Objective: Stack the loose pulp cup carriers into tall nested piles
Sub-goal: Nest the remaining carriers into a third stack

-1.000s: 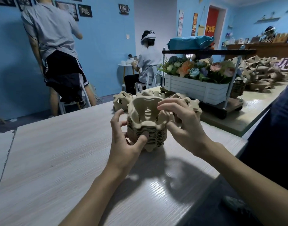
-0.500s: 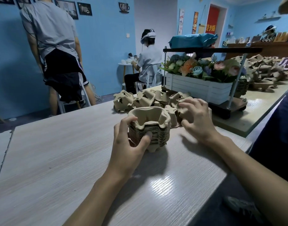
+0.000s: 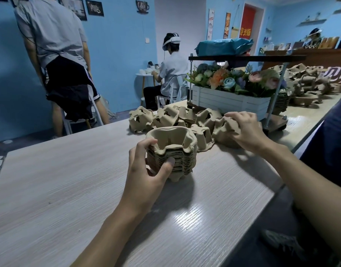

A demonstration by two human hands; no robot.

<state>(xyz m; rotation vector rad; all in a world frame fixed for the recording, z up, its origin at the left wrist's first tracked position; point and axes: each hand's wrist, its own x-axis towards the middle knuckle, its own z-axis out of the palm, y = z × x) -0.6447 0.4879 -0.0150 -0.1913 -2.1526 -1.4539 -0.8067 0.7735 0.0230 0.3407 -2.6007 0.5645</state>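
Left hand (image 3: 146, 170) grips the nested stack (image 3: 173, 151): thumb pressed on the near face, fingers curled round the left side near the rim. Stack stands upright on the table (image 3: 69, 189), roughly centre, open cup side up, many layers visible at the edges.

Right hand (image 3: 246, 130) is clamped over a loose carrier (image 3: 222, 128), palm down, fingers curled over its top and far side. That carrier is tilted, at the right end of the heap; cannot tell if it is lifted off the table or resting on it. It sits just right of and behind the stack, apart from it.

Heap of loose carriers (image 3: 164, 118) lies behind the stack, jumbled, some on their sides, some upside down, touching each other. One small upside-down piece lies between the stack and the gripped carrier.

Behind the heap: a white flower box (image 3: 229, 101) on the lower deck of a cart (image 3: 246, 58), with a teal bag (image 3: 223, 46) on the top shelf. More carriers (image 3: 304, 79) are spread over the far right surface. A standing person (image 3: 56, 45) is back left, facing away; a seated person (image 3: 171, 70) wearing a headset sits at a small round table.
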